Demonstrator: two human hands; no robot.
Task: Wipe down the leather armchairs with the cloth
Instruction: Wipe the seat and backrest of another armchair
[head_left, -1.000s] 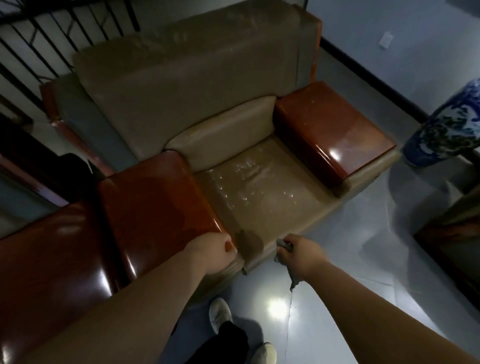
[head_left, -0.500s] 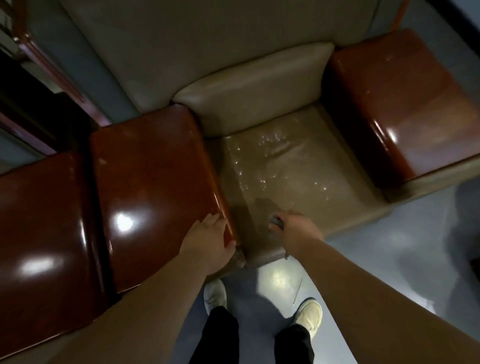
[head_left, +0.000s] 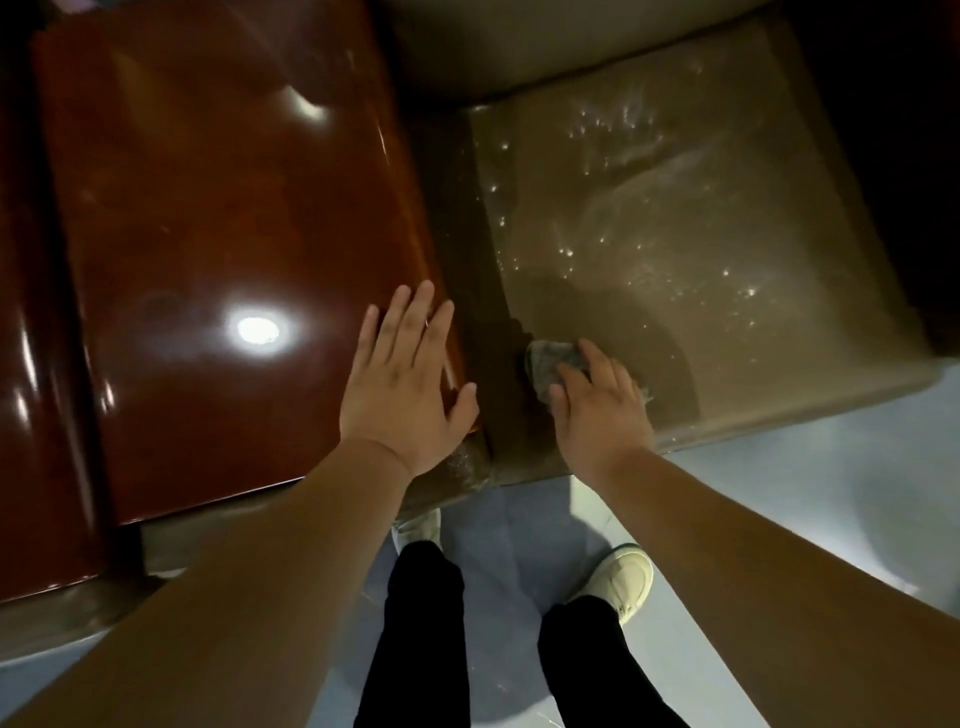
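The tan leather seat cushion (head_left: 701, 218) of the armchair fills the upper right, wet and speckled with droplets. A crumpled grey cloth (head_left: 550, 361) lies at the seat's front left corner. My right hand (head_left: 597, 410) presses on the cloth with fingers curled over it. My left hand (head_left: 405, 379) rests flat, fingers spread, on the glossy red-brown armrest (head_left: 218, 218) beside the seat.
A second red-brown armrest (head_left: 31, 415) of a neighbouring chair borders the left edge. The pale tiled floor (head_left: 779, 499) lies below the seat front, with my dark trousers and light shoes (head_left: 621, 579) standing close to the chair.
My view has dropped closer to the seat. My left hand opened flat on the armrest. My right hand moved with the cloth from the seat's front edge onto the seat corner.
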